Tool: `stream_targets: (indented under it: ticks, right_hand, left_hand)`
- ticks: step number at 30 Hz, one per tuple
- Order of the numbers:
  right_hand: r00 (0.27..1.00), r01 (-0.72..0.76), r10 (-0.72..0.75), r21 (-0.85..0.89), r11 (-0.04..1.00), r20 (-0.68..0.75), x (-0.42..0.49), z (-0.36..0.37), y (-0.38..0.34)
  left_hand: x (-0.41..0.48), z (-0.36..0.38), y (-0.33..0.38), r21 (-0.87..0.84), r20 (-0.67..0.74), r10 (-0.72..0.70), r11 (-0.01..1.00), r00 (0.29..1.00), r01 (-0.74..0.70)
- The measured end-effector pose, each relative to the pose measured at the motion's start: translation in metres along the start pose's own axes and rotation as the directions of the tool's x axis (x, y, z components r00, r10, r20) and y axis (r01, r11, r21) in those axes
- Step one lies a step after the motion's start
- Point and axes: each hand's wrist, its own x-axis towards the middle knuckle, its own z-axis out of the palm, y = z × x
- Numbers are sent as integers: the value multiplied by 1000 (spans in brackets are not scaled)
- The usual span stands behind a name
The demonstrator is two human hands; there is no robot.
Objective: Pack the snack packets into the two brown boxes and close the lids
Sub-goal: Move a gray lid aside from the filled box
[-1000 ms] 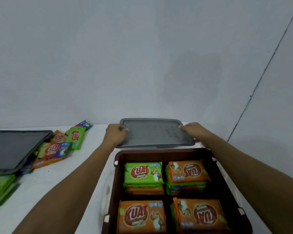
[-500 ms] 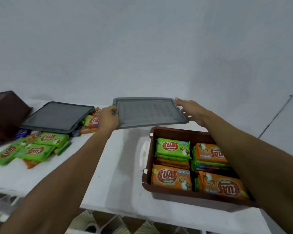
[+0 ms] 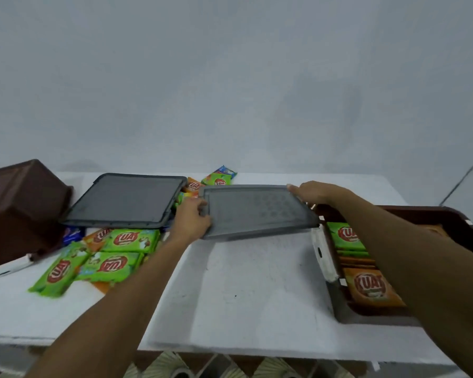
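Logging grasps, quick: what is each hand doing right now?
Left hand: grip closed on the gray lid, at its left edge.
Right hand: grip closed on the same lid, at its far right corner.

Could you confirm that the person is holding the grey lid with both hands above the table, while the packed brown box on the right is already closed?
Not quite: the head view shows the packed brown box open, its packets showing. The rest holds: the left hand and right hand hold the grey lid above the table.

A plain pale grey wall (image 3: 230, 77) rises behind a white table (image 3: 257, 290) under soft, even light.
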Motion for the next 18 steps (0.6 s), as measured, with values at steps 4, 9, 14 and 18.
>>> stream_targets:
  ticks: [4, 9, 14, 18]
  right_hand:
    - [999, -47, 47, -179, 983, 0, 1, 11, -17]
    - [994, 61, -87, -330, 942, -64, -6, 32, -43]
    - [988, 93, -128, -318, 943, -89, -9, 62, -75]
    - [998, 34, -42, -162, 986, -50, -7, 97, -73]
  left_hand:
    - [-11, -4, -17, 87, 85, 180, 979, 980, -187]
    - [-12, -1, -29, 217, 141, 267, 931, 953, -293]
    - [17, 1, -36, 440, 389, 394, 715, 832, -544]
    - [7, 10, -48, 495, 448, 370, 655, 814, -570]
